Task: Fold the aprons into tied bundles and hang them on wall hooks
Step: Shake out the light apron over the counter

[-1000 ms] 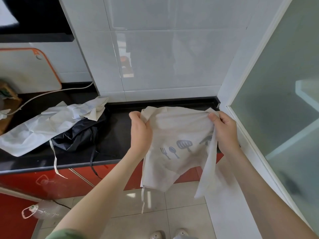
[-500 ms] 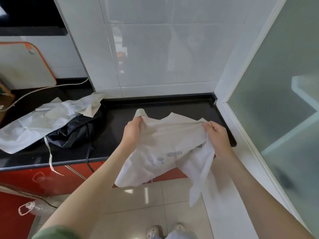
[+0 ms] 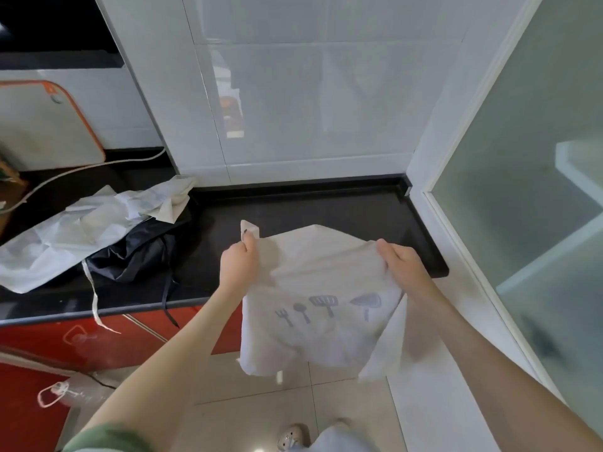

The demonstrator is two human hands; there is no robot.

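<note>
White apron [image 3: 319,298], printed with grey fork, spoon and spatula, hangs over the black counter's [image 3: 326,203] front right edge. The left hand [image 3: 238,265] pinches one top corner and the right hand [image 3: 403,265] grips the other. A crumpled pale apron [image 3: 81,236] and a black apron [image 3: 137,252] lie at the counter's left.

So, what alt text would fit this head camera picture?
A left hand and right hand grip the top edge of a white cloth apron printed with grey kitchen utensils, at a black countertop. Left of it lie a crumpled white apron and a black apron, straps dangling over red cabinet fronts.
</note>
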